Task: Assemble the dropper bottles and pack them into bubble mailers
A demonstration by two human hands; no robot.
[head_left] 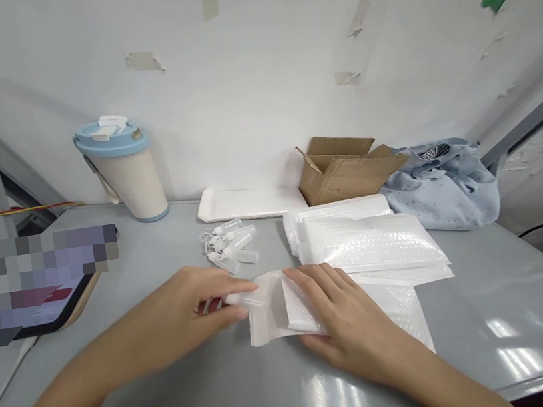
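Note:
Between the thumb and fingers of my left hand (214, 298) is a small clear plastic tube with a white cap (237, 298). Its clear end lies over the open flap of a white bubble mailer (270, 315). My right hand (334, 309) grips this mailer across its body, thumb near the front edge and fingers on top. Behind my hands, a small pile of similar clear tubes (231, 243) with thin white loops rests on the grey table. More bubble mailers (368, 244) are stacked just beyond my right hand.
An open cardboard box (348, 176) and a crumpled light blue cloth (444, 192) sit at the back right. A flat white mailer (254, 201) lies against the wall. At the left stand a cream tumbler with a blue lid (131, 176) and a phone (64, 307) with a cable.

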